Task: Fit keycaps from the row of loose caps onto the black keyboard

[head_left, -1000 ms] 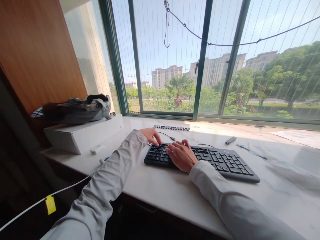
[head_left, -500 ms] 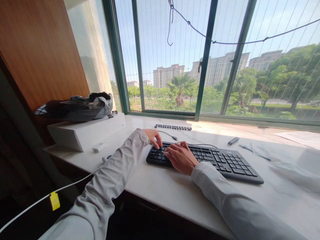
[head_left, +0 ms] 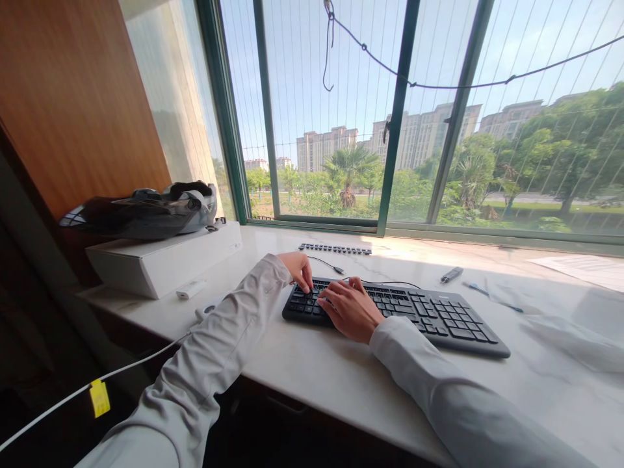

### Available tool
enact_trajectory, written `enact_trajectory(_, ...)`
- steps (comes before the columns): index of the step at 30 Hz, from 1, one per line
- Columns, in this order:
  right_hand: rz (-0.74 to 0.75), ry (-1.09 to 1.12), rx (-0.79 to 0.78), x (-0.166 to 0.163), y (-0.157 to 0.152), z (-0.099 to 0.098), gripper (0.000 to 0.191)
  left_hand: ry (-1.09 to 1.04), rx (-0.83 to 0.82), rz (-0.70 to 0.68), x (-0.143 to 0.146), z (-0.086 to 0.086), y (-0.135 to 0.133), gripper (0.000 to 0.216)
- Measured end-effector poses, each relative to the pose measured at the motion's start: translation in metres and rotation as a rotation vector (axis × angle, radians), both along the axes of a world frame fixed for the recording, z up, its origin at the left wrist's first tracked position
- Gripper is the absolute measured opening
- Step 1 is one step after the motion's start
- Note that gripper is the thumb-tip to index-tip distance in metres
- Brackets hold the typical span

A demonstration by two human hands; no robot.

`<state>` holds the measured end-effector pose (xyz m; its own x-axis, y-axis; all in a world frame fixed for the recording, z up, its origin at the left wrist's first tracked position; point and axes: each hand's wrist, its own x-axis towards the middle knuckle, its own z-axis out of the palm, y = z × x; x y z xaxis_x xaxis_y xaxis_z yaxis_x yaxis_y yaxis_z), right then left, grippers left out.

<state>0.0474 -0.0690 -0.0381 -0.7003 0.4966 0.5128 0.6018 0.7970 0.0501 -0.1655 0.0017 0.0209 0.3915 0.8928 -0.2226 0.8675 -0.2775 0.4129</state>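
Observation:
A black keyboard [head_left: 468, 318] lies on the white marble-look counter, its number pad toward the right. My left hand [head_left: 297, 268] reaches down onto the keyboard's upper left part. Its thumb and index finger come together in a pinch at the keys; whatever is between the tips is too small to make out. My right hand [head_left: 355, 311] rests across the left half of the keyboard, fingers bent and apart, tips close to my left fingertips. Its palm hides several keys. Behind the keyboard, a row of small black keycaps [head_left: 335, 249] is lined up.
A cable plug [head_left: 338, 270] lies behind the keyboard. To the right are a small dark tool [head_left: 451, 275], a thin blue-tipped stick [head_left: 475, 287], a clear plastic bag [head_left: 570, 335] and paper [head_left: 580, 270]. At left, a white box [head_left: 160, 260] carries a dark visor-like object [head_left: 141, 214].
The view has shifted slightly. Both hands stay at nearly the same places on the keyboard, with only small finger movement.

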Motion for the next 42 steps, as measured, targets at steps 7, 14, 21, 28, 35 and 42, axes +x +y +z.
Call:
enact_trajectory(7,-0.014,0.021,0.006,-0.0005,0.0007,-0.0032,0.035,0.023,0.057,-0.122,0.0009,0.0004,-0.0005,0.034)
enact_trajectory(14,-0.028,0.014,-0.009,-0.0004,0.0025,-0.0061,0.034,0.043,0.074,-0.124,0.0032,0.0027,-0.0035,0.032)
enact_trajectory(21,-0.029,0.013,-0.017,0.0,0.002,-0.0057,0.035,0.029,0.083,-0.108,0.0032,0.0041,-0.0043,0.034)
enact_trajectory(28,-0.038,-0.007,-0.032,-0.0006,0.0011,-0.0044,0.037,0.044,0.097,-0.111,0.004,0.0008,-0.0022,0.032)
enact_trajectory(35,-0.021,-0.019,-0.074,0.0,0.0011,-0.0065,0.041,0.066,0.064,-0.089,0.0015,-0.0008,0.0017,0.032)
enact_trajectory(42,-0.053,-0.049,-0.09,-0.0039,0.0017,-0.0081,0.043,0.08,0.007,-0.137,-0.0013,0.0005,0.005,0.034)
